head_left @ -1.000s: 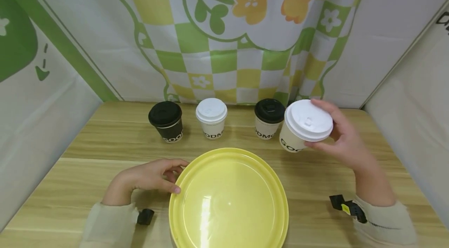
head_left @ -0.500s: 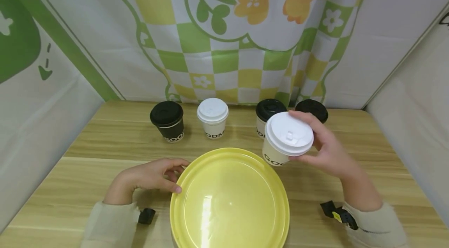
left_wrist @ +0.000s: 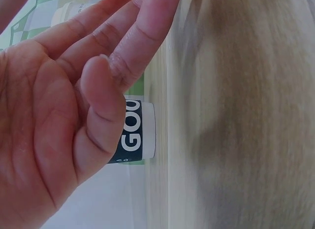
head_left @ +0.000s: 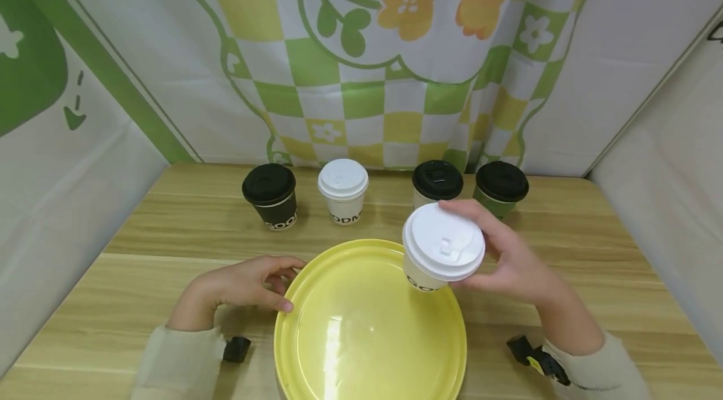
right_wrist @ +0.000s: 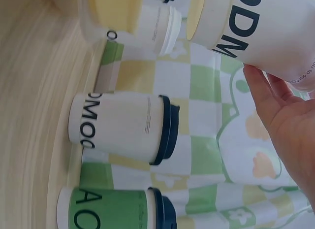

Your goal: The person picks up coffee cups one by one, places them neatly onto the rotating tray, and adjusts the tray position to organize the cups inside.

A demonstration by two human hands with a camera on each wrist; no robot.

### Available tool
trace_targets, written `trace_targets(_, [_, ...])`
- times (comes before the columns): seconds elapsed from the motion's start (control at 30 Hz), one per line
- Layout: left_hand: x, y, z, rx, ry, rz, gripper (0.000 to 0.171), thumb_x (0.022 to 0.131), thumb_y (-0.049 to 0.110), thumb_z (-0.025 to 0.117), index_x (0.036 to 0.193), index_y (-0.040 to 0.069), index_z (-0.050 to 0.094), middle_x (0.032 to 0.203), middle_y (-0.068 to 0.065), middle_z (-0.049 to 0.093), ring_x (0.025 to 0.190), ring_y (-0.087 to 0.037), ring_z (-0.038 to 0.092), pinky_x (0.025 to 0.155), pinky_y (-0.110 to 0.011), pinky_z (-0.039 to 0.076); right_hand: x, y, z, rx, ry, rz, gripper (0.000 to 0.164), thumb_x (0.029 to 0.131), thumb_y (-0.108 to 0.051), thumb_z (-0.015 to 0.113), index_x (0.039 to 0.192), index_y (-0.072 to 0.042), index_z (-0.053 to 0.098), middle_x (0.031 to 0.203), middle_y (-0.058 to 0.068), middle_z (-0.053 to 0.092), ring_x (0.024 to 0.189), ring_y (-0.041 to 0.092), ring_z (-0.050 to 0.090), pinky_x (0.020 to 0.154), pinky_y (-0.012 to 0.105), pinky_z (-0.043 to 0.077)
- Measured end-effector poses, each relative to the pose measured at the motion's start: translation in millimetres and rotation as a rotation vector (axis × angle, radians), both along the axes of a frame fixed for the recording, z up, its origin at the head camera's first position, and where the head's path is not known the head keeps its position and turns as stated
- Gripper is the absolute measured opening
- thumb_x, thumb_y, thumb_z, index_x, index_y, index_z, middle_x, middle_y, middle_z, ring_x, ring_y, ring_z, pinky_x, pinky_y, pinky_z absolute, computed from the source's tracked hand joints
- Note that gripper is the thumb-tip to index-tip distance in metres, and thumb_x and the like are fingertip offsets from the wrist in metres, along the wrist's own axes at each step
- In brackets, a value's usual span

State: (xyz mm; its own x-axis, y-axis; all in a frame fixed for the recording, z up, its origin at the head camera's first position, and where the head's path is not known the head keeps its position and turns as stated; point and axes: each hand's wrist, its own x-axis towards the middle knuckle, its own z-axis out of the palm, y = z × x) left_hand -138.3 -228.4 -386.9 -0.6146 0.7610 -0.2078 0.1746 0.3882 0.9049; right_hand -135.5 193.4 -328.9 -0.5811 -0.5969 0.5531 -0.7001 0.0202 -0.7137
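My right hand point(head_left: 511, 262) holds a large white paper coffee cup point(head_left: 425, 281) with a white lid, tilted slightly, over the upper right rim of a round yellow tray point(head_left: 361, 350). In the right wrist view, fingers reach round the side of this cup point(right_wrist: 266, 32), whose base is raised off the table. My left hand point(head_left: 251, 284) rests at the tray's left edge, thumb tip on the rim and other fingers loosely bent beside it. The left wrist view shows its palm point(left_wrist: 39, 120), with a dark cup point(left_wrist: 133, 130) behind the thumb.
Along the back of the wooden table point(head_left: 141, 268) stand a black cup point(head_left: 277, 211), a smaller white-lidded cup point(head_left: 342, 205), a white cup with black lid point(head_left: 437, 181) and a green cup with black lid point(head_left: 500, 183). A checked curtain point(head_left: 361, 98) hangs behind them.
My right hand has carried the large white cup leftward and toward me, from beside the back row to over the tray's rim, uncovering the green cup. The left hand has stayed put.
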Motion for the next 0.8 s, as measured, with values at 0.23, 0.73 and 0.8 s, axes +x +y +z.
trace_targets(0.23, [-0.7,-0.1,-0.3,0.012,-0.005,-0.005,0.060,0.090,0.012,0.072,0.140,-0.007,0.045,0.115,-0.021,0.066,0.090,-0.016,0.069,0.079,-0.027,0.056,9.7,-9.8,-3.3,0.063,-0.024,0.037,0.094,0.066,0.002,0.087,0.147,0.001,0.040,0.145,0.010,0.045,0.128,0.015,0.048,0.104,0.023,0.045])
trace_targets(0.73, [0.6,-0.3,-0.5,0.013,-0.018,-0.007,0.060,0.091,0.012,0.071,0.141,-0.008,0.044,0.117,-0.022,0.066,0.094,-0.016,0.070,0.081,-0.026,0.056,28.9,-32.4,-14.3,0.171,-0.050,0.124,0.087,0.073,-0.016,0.089,0.147,-0.008,0.043,0.146,0.008,0.047,0.139,0.016,0.039,0.112,0.032,0.039])
trace_targets(0.8, [-0.4,-0.7,-0.7,0.010,-0.009,-0.007,0.060,0.091,0.012,0.071,0.140,-0.007,0.044,0.117,-0.022,0.066,0.094,-0.016,0.069,0.081,-0.027,0.056,30.0,-34.8,-13.9,0.182,-0.054,0.140,0.086,0.074,-0.017,0.088,0.147,-0.009,0.043,0.146,0.008,0.047,0.139,0.017,0.039,0.113,0.033,0.039])
